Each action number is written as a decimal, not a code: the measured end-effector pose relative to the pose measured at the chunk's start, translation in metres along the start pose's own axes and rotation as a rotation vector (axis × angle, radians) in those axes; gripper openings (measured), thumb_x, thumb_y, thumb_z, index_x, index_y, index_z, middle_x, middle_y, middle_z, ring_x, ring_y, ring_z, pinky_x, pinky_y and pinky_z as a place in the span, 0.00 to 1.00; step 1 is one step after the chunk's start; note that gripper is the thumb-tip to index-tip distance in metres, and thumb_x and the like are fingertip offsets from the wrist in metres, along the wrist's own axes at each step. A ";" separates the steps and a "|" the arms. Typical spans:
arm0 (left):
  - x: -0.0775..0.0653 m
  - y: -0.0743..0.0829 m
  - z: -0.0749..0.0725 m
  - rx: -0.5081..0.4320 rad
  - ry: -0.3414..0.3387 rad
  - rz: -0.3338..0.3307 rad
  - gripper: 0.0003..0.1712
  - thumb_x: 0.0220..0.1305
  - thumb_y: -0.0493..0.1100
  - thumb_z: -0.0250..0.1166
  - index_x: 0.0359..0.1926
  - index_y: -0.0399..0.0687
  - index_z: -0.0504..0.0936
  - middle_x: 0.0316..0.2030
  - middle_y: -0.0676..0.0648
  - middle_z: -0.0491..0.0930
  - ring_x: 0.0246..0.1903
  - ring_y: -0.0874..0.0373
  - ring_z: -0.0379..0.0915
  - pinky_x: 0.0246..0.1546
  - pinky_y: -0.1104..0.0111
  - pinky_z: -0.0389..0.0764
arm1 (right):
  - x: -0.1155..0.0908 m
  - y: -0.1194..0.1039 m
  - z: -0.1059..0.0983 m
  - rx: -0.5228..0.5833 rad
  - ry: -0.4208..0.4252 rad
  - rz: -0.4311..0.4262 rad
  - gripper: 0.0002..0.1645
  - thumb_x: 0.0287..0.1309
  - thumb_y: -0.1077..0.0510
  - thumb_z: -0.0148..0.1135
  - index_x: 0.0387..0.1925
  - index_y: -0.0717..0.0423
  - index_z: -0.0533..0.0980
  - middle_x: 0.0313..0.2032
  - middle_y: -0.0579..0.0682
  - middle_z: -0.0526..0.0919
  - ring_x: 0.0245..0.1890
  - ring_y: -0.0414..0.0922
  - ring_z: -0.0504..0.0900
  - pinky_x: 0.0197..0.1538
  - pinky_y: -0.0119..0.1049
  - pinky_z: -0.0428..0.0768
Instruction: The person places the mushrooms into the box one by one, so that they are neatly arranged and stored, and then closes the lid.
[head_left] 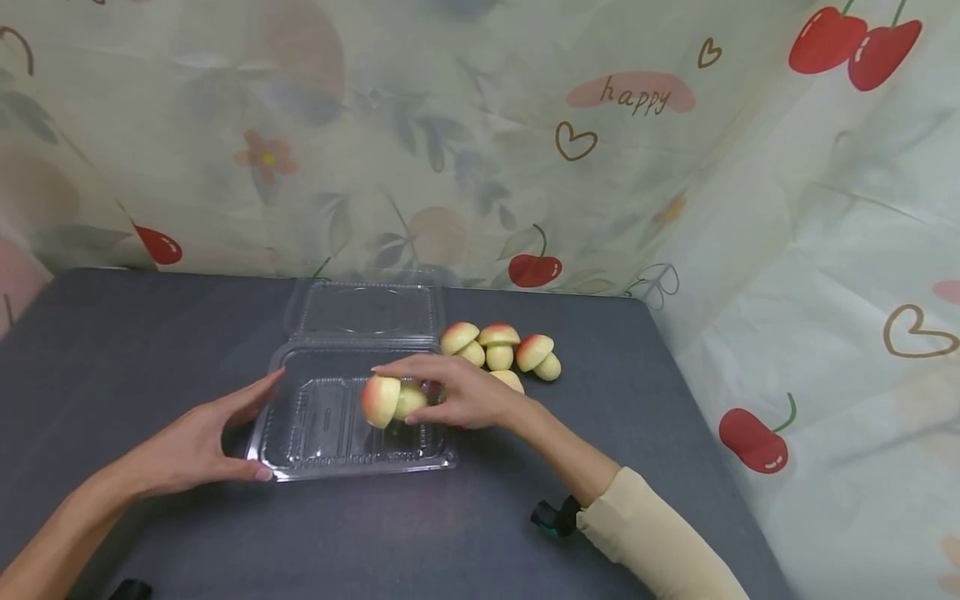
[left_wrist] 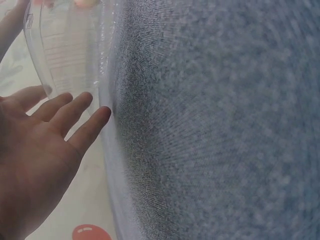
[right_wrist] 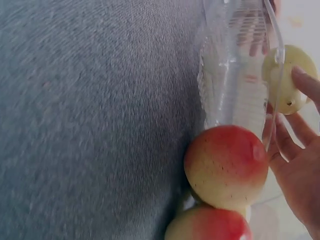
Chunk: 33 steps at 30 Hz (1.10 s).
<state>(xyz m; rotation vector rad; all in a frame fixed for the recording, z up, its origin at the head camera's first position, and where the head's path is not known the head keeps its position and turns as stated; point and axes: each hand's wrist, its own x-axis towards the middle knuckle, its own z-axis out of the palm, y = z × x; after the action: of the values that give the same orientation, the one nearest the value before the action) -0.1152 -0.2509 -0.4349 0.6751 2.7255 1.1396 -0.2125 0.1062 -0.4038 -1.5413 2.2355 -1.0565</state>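
Observation:
In the head view my right hand pinches a toy mushroom by its pale stem side, the red-tinged cap pointing left. It hovers over the right half of a clear plastic clamshell container, whose lid lies folded back. In the right wrist view the held mushroom is above the container's rim, thumb and fingers about it. My left hand spreads at the container's left edge, thumb by the front corner. In the left wrist view its fingers are extended beside the clear wall.
Right of the container lie several more toy mushrooms, one partly hidden behind my right hand. Two red-topped ones stand close to the container in the right wrist view. A dark grey cloth covers the table; a patterned curtain hangs behind.

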 end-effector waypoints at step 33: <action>0.002 0.000 -0.001 0.005 -0.035 -0.002 0.68 0.46 0.59 0.79 0.80 0.54 0.47 0.70 0.32 0.62 0.61 0.38 0.70 0.52 0.90 0.59 | 0.056 0.000 0.041 -0.144 -0.226 -0.018 0.39 0.62 0.54 0.69 0.72 0.47 0.66 0.67 0.42 0.71 0.66 0.27 0.62 0.63 0.20 0.61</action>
<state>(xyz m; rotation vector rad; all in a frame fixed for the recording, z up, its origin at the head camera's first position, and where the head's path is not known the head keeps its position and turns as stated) -0.1174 -0.2511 -0.4340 0.6864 2.7000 1.1105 -0.2129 0.0393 -0.4217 -1.6490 2.1843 -0.6984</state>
